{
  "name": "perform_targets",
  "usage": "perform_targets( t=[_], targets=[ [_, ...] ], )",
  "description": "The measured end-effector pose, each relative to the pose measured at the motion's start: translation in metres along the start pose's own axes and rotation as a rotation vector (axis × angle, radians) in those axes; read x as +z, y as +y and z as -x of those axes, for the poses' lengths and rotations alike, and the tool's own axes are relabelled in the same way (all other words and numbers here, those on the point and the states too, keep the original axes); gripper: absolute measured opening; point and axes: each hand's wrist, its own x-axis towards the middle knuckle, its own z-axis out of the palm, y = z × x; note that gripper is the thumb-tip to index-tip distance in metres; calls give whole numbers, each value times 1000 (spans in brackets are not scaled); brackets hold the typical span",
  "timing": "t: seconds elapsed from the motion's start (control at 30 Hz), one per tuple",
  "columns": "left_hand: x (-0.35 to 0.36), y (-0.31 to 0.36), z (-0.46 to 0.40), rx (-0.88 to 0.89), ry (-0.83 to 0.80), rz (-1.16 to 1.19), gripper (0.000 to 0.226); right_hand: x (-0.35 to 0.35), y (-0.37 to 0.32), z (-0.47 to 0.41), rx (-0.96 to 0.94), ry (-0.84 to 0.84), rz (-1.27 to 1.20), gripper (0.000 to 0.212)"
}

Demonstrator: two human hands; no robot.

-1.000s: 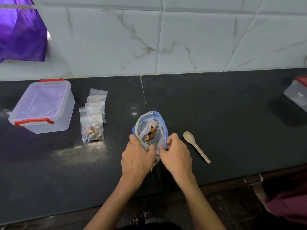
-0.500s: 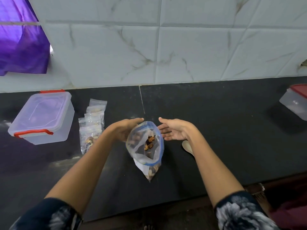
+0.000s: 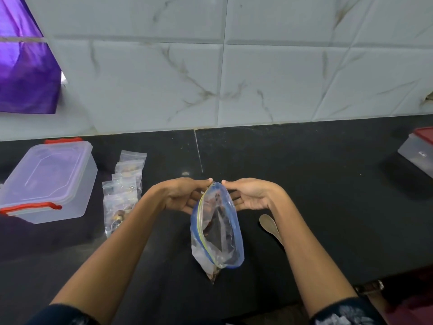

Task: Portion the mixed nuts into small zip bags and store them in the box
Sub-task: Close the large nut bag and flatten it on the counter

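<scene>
Both hands at the far end of the big zip bag (image 3: 216,227), mouth open, nuts inside. Left hand (image 3: 181,197) pinches the rim; right hand (image 3: 251,195) fingers loose alongside. Small filled bags (image 3: 121,195) beside lidded box (image 3: 46,181).

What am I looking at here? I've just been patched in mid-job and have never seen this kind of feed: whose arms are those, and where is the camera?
There is no machine: a person works with bare hands. The single picture comes from a camera worn on their head, looking forward and down at a black counter. The left hand and right hand are at the far end of a big zip bag, open-mouthed with nuts inside; the left fingers seem to pinch its rim, while the right hand's contact is unclear. To the left lie small bags already filled, and beyond them a lidded clear box with red clips. A spoon lies by the right forearm. Another container sits at the far right edge.
</scene>
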Motion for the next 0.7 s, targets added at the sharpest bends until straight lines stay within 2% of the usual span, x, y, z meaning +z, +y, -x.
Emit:
perform_targets(
  t=[0.1,0.23,0.4,0.53,0.6,0.7],
  targets=[
    [-3,2,0,18,-29,-16,41,-3,-2,4,9,-20,10,28],
    [-3,5,-1,37,23,-43,34,2,-5,6,0,58,95,32],
    [3,9,-4,16,181,-397,19,11,-7,2,-45,154,242,17],
    [2,14,-6,52,162,-423,8,16,-7,4,18,54,170,23],
    [0,11,-7,109,107,-305,17,14,-5,5,31,3,122,23],
    [-1,0,-8,117,-24,95,29,5,-2,5,40,-80,29,26]
  ],
)
